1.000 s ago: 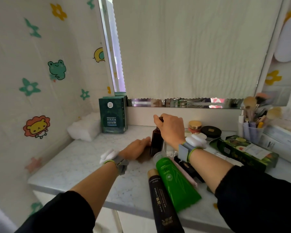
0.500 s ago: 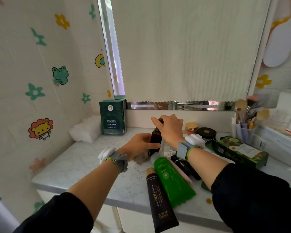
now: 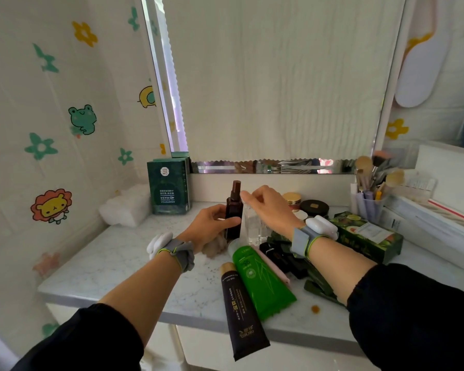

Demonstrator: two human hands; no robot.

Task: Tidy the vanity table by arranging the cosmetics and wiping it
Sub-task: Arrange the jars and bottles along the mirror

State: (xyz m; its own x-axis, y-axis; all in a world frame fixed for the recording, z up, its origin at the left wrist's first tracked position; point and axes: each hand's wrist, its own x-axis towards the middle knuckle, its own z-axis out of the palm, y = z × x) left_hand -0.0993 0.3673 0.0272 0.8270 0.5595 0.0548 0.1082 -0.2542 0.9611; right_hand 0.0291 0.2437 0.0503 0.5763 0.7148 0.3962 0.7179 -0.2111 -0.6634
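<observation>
On the white marble vanity table (image 3: 118, 263), my left hand (image 3: 209, 226) grips a tall dark brown bottle (image 3: 233, 207) that stands upright. A crumpled pale cloth (image 3: 214, 247) lies under that hand. My right hand (image 3: 271, 207) is just right of the brown bottle, with its fingers curled over the top of a clear bottle (image 3: 255, 227). A green tube (image 3: 263, 285) and a black tube (image 3: 241, 317) lie flat near the front edge. Dark flat cosmetics (image 3: 284, 259) lie under my right wrist.
A dark green mask box (image 3: 169, 186) and a white folded pad (image 3: 126, 207) stand at the back left. Jars (image 3: 312, 207), a brush cup (image 3: 370, 206) and a long green box (image 3: 367, 236) crowd the right. An orange spot (image 3: 315, 309) marks the table's front.
My right hand left the brown bottle's top and moved right onto the clear bottle. My left hand rose from the cloth and took hold of the brown bottle's body.
</observation>
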